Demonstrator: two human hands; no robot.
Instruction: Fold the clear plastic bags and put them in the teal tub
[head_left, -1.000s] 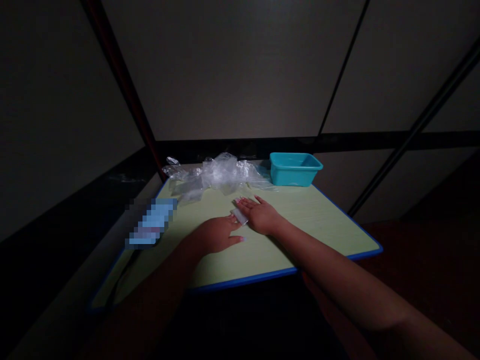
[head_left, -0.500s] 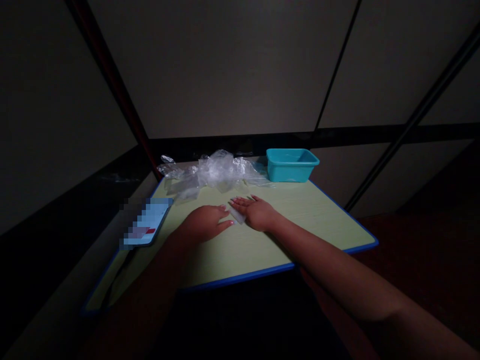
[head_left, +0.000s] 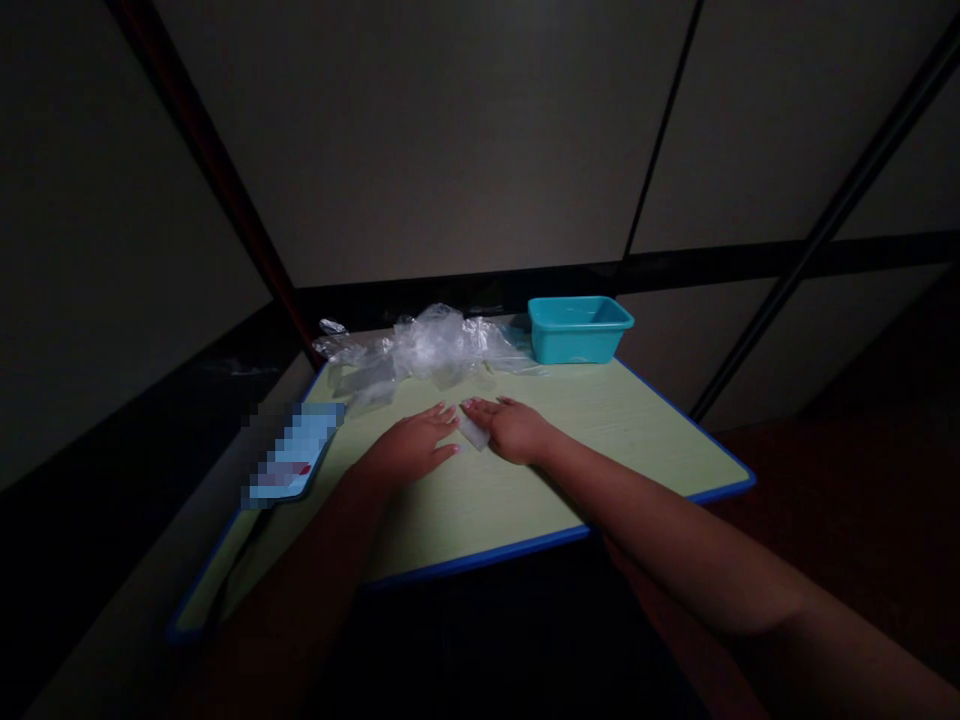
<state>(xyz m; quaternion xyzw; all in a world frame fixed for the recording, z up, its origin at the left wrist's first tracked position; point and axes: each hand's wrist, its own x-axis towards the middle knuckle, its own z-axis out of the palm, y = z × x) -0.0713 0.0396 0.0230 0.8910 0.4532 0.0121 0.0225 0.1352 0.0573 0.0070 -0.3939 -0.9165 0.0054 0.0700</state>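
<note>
A small, flat, whitish translucent piece [head_left: 473, 433], perhaps folded plastic, lies on the pale yellow-green tabletop [head_left: 480, 510] between my hands. My right hand [head_left: 511, 430] rests flat along its right side, fingers stretched out and partly covering it. To the left, my left hand [head_left: 417, 445] lies low over the table with its thumb and fingers apart, the fingertips close to the piece's left edge. Whether those fingertips touch it I cannot tell. Behind both hands a heap of crumpled clear plastic bags [head_left: 439, 345] spreads along the back of the table.
A turquoise plastic basket [head_left: 576, 345] stands at the back right of the table. On the left edge sits a phone-like device [head_left: 307, 450] with a lit, blurred screen. Blue edging [head_left: 525, 544] runs around the tabletop, and dark panelled doors [head_left: 450, 150] rise behind it.
The fingers of my left hand have spread and moved slightly away from the small piece. My right hand stays nearly in place. The view has shifted a little.
</note>
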